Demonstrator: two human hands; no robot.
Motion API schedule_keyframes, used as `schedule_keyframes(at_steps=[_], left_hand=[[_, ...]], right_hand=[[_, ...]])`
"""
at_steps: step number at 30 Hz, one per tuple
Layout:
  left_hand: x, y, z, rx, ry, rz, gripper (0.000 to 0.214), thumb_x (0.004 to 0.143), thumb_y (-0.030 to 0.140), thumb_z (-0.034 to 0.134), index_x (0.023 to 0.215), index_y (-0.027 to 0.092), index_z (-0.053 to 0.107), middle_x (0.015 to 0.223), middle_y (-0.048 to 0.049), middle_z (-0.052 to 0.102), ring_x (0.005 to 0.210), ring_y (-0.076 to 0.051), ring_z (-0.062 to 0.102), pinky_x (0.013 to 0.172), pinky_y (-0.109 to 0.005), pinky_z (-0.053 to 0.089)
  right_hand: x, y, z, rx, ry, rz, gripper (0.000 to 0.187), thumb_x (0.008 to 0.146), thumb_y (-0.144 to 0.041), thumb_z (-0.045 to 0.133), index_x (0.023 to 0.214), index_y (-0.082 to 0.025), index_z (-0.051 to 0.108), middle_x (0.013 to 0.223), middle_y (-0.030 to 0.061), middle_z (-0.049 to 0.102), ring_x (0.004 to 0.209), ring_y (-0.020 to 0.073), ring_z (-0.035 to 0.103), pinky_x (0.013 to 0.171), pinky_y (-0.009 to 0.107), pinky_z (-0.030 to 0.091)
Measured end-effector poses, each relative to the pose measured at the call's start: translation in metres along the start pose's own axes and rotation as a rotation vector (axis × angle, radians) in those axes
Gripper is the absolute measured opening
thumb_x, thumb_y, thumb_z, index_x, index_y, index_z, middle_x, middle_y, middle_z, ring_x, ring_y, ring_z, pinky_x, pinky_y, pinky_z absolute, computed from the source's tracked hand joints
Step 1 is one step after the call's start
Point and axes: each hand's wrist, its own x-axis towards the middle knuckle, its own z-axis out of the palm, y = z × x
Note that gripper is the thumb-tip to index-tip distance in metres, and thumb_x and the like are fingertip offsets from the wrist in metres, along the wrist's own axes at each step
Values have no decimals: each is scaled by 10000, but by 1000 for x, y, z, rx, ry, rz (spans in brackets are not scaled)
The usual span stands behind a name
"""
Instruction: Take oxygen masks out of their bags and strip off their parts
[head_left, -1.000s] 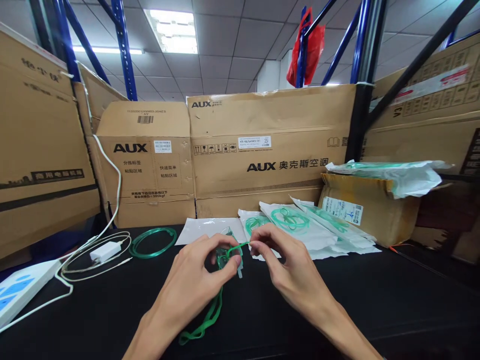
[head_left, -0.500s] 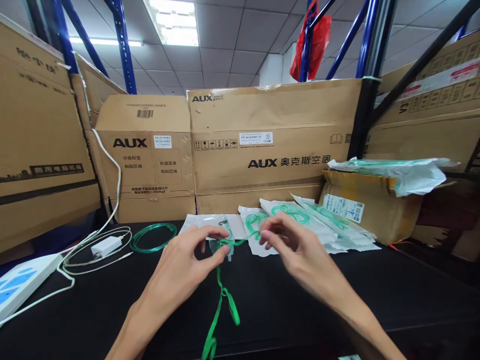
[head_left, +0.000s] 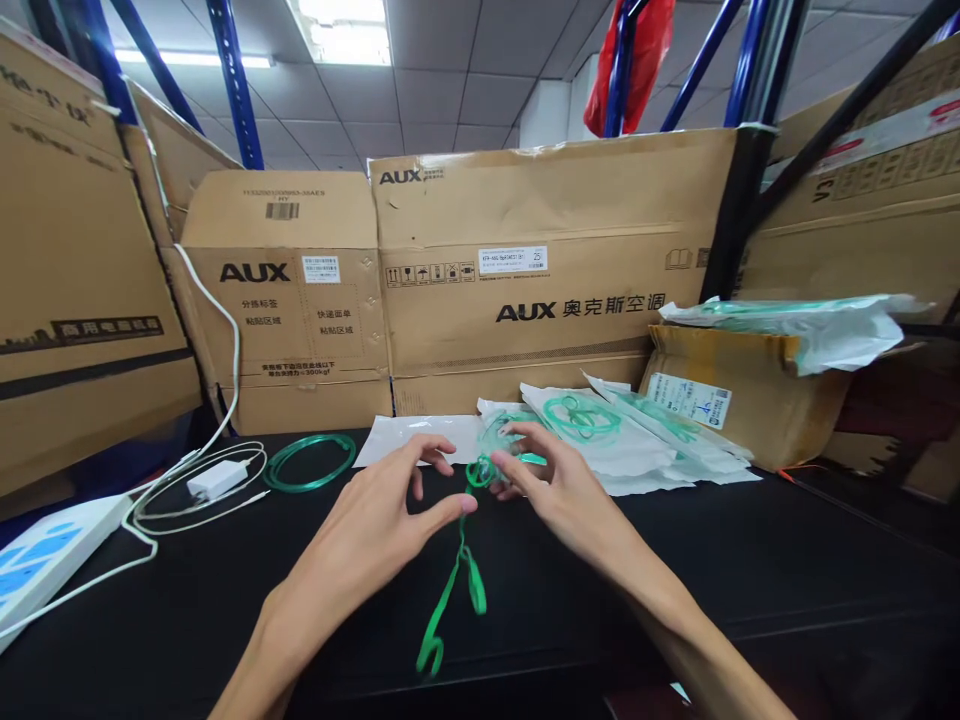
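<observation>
A clear plastic face mask with a green elastic strap is held up over the black table. My right hand pinches the mask and the looped upper part of the strap between thumb and fingers, hiding part of the mask. The strap's long ends dangle toward the table's near edge. My left hand is open just to the left, thumb and fingers apart, with the thumb tip beside the strap. Behind my hands lie white packets showing coiled green tubing.
Coiled green tubing, a white adapter with cable and a power strip lie left. Cardboard boxes line the back. A small box at right carries another packet.
The mask and strap have shifted to the right into my right hand. My left thumb and fingers have parted from the strap. The dangling strap ends have swung slightly right.
</observation>
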Motion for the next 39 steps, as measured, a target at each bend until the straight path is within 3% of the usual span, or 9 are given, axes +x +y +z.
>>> schedule_keyframes(at_steps=[5,8,11,19,25,28,34,39], left_hand=[[-6,-2,-5,106,-236,6,191,982,482,636,965,308,712,920,53,702,846,-188,618,751,-302,431],[-9,-5,-3,90,-321,88,151,1041,377,566,1062,350,713,1079,65,702,1032,-182,638,922,-301,443],[-8,-12,2,111,-302,125,212,1071,312,505,1197,360,667,1225,50,670,1195,-180,605,1056,-312,416],[-4,-41,15,279,-240,116,387,1060,224,431,1419,323,536,1494,-10,558,1397,-213,496,1183,-397,372],[-6,-36,16,286,-312,-13,460,1054,323,505,1512,353,478,1590,-15,487,1482,-254,416,1221,-469,317],[-5,-32,17,244,-347,-31,407,1033,360,564,1440,356,556,1547,-15,532,1442,-266,460,1197,-452,329],[-5,-27,20,191,-379,-10,80,988,293,630,1033,295,697,1107,23,712,1089,-233,629,955,-344,437],[-1,-18,12,106,-355,69,131,990,279,613,914,264,719,1003,21,694,993,-205,631,882,-305,429]], right_hand=[[2,-2,-12,7,89,-33,461,888,-546,699,1182,-235,527,961,-5,633,731,191,764,739,360,630],[3,-2,-13,-1,100,-39,471,874,-557,711,1169,-237,528,927,-9,645,722,196,760,725,361,632],[3,-3,-11,-14,91,-38,480,860,-569,718,1154,-234,538,942,3,654,718,198,754,698,358,627],[-2,-10,-14,-57,32,-19,450,885,-534,694,1183,-227,557,1088,44,640,763,188,746,728,361,616],[-7,-18,-20,-45,-86,-55,386,931,-491,681,1222,-257,584,1028,15,661,804,178,721,844,373,607],[-10,-22,-22,1,-97,-80,340,933,-486,689,1189,-273,620,1103,28,654,879,182,705,850,356,612],[-12,-27,-23,79,-63,-52,392,914,-475,718,1230,-267,617,1236,56,628,918,187,701,850,366,620],[-8,-23,-28,-15,-90,-21,443,863,-501,757,1218,-251,666,1145,56,710,991,238,696,888,411,591]])
